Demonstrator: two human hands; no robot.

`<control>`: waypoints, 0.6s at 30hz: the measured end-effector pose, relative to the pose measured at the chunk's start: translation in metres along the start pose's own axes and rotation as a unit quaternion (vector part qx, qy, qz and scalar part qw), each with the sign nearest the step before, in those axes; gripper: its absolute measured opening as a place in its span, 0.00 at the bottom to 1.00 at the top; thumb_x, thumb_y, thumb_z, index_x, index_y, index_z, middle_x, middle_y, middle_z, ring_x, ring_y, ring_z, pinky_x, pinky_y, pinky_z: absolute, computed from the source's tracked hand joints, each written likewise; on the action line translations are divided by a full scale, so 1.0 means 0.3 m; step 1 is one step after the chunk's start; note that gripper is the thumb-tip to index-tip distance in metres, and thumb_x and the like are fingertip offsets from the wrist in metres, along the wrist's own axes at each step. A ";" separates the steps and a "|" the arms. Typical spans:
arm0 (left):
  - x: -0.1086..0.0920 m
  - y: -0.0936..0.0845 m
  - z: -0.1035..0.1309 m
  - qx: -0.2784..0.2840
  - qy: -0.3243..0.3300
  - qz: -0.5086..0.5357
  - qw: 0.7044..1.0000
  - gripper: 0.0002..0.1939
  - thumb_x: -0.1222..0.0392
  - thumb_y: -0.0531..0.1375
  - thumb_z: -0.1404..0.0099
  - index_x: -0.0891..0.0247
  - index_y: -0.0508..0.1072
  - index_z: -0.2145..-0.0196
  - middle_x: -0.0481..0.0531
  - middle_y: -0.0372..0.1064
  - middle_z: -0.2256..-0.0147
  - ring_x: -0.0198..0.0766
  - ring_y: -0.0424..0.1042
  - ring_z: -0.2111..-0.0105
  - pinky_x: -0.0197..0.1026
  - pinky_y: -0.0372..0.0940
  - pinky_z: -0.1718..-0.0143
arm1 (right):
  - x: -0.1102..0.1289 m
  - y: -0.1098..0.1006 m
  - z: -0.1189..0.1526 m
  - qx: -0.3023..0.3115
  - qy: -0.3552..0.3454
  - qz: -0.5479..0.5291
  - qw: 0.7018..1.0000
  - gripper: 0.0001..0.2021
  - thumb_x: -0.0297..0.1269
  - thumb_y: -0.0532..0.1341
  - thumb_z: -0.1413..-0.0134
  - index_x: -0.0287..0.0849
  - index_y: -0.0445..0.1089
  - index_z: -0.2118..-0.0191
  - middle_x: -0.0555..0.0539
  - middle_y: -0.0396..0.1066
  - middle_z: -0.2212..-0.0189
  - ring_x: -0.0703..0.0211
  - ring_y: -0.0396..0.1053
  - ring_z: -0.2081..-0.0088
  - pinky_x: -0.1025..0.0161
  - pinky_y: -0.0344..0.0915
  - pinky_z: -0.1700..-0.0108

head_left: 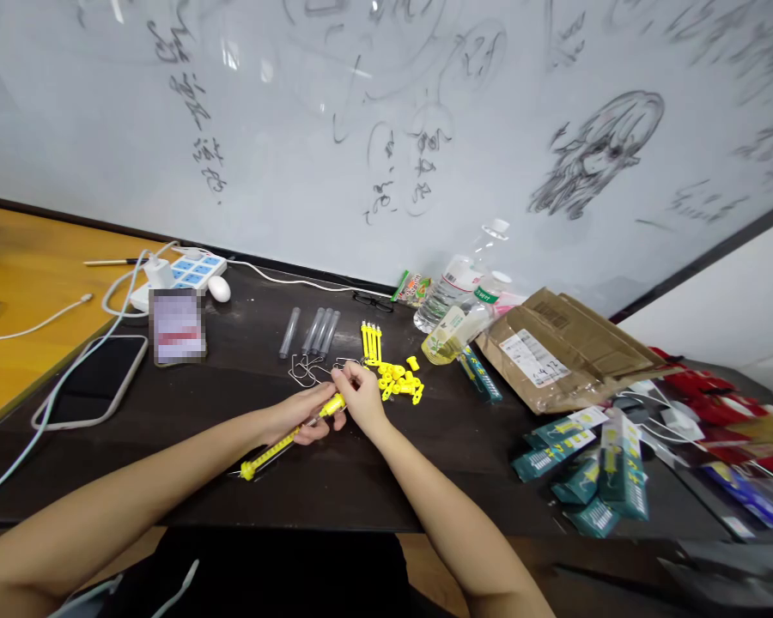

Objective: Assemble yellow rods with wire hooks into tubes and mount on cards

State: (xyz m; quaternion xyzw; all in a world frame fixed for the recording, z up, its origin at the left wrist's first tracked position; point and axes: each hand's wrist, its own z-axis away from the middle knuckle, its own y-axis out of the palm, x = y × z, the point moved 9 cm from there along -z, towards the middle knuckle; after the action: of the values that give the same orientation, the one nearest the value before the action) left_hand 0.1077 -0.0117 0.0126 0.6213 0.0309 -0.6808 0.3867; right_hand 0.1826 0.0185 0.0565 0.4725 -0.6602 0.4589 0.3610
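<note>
Holding clear tube (305,426) containing yellow rod (276,451) over worktop (361,485).
Gripping tube with left fingers (313,433), yellow end piece (332,405) with right fingers (349,376); noting further tubes (323,332) beyond, yellowish liquid (434,350) in one bottle (459,323).

A dark table (438,481) bears clear tubes (323,330), yellow parts (396,372), bent wires (305,371), bottles (449,333), a phone (103,386) and boxes (622,468)
</note>
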 end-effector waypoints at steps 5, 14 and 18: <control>0.048 0.060 0.020 0.138 -0.109 0.029 0.984 0.21 0.47 0.46 0.34 0.64 0.58 0.79 0.39 0.41 0.88 0.23 0.36 0.90 0.26 0.37 0.93 | -0.037 -0.010 -0.014 -0.021 0.021 -0.038 0.999 0.16 0.37 0.55 0.53 0.43 0.48 0.84 0.58 0.47 0.86 0.70 0.48 0.82 0.69 0.48 0.79; 0.046 0.046 0.008 0.079 -0.054 0.013 0.995 0.10 0.51 0.53 0.35 0.58 0.57 0.63 0.40 0.57 0.76 0.20 0.43 0.90 0.22 0.40 0.92 | -0.056 -0.006 -0.007 -0.011 0.065 -0.050 0.997 0.14 0.35 0.53 0.56 0.43 0.51 0.87 0.57 0.51 0.89 0.69 0.50 0.85 0.69 0.48 0.81; 0.029 0.036 0.004 0.051 -0.012 -0.007 0.999 0.11 0.50 0.53 0.35 0.60 0.57 0.64 0.43 0.61 0.75 0.20 0.45 0.90 0.24 0.42 0.93 | -0.045 -0.008 -0.005 -0.009 0.054 -0.075 0.996 0.15 0.38 0.54 0.53 0.42 0.53 0.86 0.56 0.53 0.87 0.68 0.52 0.83 0.68 0.51 0.80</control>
State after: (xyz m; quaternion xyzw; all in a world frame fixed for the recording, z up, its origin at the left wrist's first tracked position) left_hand 0.1135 -0.0241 0.0099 0.6317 -0.0045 -0.6918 0.3497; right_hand 0.1888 0.0235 0.0452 0.4918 -0.6066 0.4497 0.4335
